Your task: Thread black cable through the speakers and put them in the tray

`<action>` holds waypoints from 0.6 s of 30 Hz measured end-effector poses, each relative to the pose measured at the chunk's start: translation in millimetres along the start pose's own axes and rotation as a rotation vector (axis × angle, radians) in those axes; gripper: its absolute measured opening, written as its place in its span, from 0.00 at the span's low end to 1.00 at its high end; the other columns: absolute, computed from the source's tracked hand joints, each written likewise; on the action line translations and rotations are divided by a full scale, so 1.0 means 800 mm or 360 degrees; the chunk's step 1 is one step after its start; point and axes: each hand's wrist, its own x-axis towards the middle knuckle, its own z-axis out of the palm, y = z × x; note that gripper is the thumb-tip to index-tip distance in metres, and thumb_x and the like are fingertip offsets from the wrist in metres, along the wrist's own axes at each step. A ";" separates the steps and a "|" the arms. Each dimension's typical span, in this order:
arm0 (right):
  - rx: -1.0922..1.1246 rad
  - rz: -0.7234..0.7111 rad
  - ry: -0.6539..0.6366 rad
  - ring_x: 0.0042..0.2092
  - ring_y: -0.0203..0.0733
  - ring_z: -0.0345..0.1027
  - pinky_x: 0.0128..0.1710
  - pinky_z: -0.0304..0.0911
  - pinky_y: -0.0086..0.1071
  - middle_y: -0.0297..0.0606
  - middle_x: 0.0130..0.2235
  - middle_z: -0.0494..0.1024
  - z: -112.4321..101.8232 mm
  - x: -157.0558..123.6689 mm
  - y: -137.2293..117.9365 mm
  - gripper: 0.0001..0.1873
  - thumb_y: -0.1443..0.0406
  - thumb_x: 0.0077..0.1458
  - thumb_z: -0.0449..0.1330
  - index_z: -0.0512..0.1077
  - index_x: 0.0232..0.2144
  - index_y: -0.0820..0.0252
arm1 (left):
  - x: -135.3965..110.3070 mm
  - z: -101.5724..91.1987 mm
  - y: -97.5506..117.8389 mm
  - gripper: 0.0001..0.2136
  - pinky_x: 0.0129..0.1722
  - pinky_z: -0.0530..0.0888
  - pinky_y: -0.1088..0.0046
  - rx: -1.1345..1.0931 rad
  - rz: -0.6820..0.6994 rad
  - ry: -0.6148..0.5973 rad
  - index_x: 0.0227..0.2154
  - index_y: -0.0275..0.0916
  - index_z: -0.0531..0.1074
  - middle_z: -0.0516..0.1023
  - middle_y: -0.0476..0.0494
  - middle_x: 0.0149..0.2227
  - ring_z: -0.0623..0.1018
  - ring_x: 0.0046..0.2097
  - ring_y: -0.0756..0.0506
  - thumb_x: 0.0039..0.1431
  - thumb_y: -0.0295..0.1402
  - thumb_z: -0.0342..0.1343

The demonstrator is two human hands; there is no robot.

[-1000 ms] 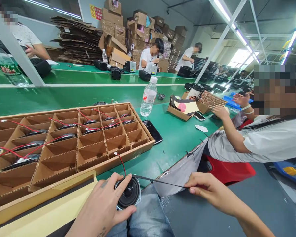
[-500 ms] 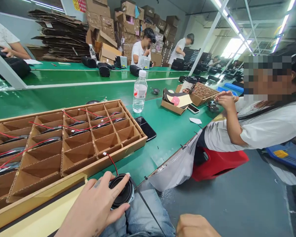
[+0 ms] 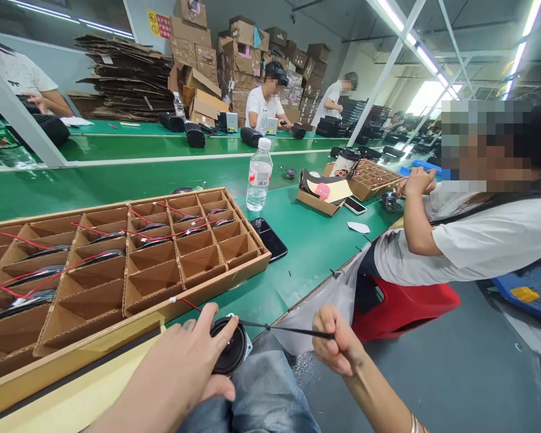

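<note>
My left hand (image 3: 180, 367) is closed round a round black speaker (image 3: 231, 353) resting on my denim-clad knee, thumb and fingers on its rim. A red wire (image 3: 190, 304) runs from the speaker up over the tray's front wall. My right hand (image 3: 339, 346) pinches a thin black strip (image 3: 288, 329) stretched taut from the speaker to the right. Just beyond my hands stands a cardboard divider tray (image 3: 216, 285); several of its far and left cells hold speakers with red wires, and the near cells are bare.
A water bottle (image 3: 259, 175) and a black phone (image 3: 267, 239) lie on the green bench (image 3: 297, 264). A seated co-worker (image 3: 469, 234) on the right handles parts near another tray (image 3: 373, 178). A plastic bag (image 3: 331, 300) hangs off the bench edge. Other people work at the far benches.
My right hand dropped low out of the picture, then came back up, pulling the black strip taut again closer to the speaker. My left hand kept hold of the speaker.
</note>
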 end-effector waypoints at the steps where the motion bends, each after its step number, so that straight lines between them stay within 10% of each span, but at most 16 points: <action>1: -0.0066 -0.0013 0.0007 0.08 0.19 0.42 0.09 0.51 0.12 0.22 0.18 0.64 0.000 0.008 -0.006 0.18 0.61 0.51 0.68 0.62 0.23 0.62 | 0.007 -0.010 -0.007 0.38 0.43 0.75 0.52 0.0028 0.0093 -0.0114 0.60 0.47 0.61 0.60 0.31 0.60 0.77 0.44 0.33 0.43 0.40 0.68; 6: -0.0375 0.0005 0.0028 0.10 0.21 0.50 0.09 0.51 0.13 0.26 0.20 0.67 0.005 0.032 -0.041 0.11 0.61 0.49 0.69 0.73 0.24 0.60 | 0.024 -0.028 -0.034 0.39 0.53 0.72 0.58 -0.0036 0.0570 -0.0348 0.60 0.43 0.60 0.60 0.40 0.62 0.72 0.54 0.36 0.44 0.37 0.68; 10: -0.0782 0.0058 0.0045 0.20 0.31 0.69 0.17 0.63 0.18 0.34 0.24 0.73 0.005 0.037 -0.076 0.04 0.66 0.48 0.69 0.79 0.29 0.60 | 0.009 -0.005 -0.030 0.34 0.48 0.74 0.56 -0.0026 0.0278 -0.0170 0.61 0.42 0.60 0.61 0.41 0.62 0.77 0.46 0.37 0.51 0.40 0.63; 15: -0.2373 -0.0210 0.0163 0.22 0.30 0.66 0.23 0.62 0.21 0.35 0.22 0.74 0.000 0.035 -0.109 0.07 0.64 0.56 0.63 0.78 0.30 0.62 | -0.002 0.020 -0.017 0.29 0.47 0.75 0.55 -0.0136 0.0003 -0.0032 0.61 0.44 0.59 0.61 0.43 0.62 0.77 0.45 0.38 0.56 0.37 0.56; 18: -0.2729 -0.0256 0.0097 0.23 0.32 0.66 0.22 0.60 0.22 0.36 0.22 0.73 -0.006 0.028 -0.108 0.19 0.55 0.60 0.57 0.74 0.25 0.62 | 0.000 0.022 -0.018 0.29 0.47 0.75 0.56 -0.0253 -0.0021 -0.0050 0.60 0.47 0.60 0.62 0.44 0.61 0.77 0.44 0.39 0.55 0.38 0.57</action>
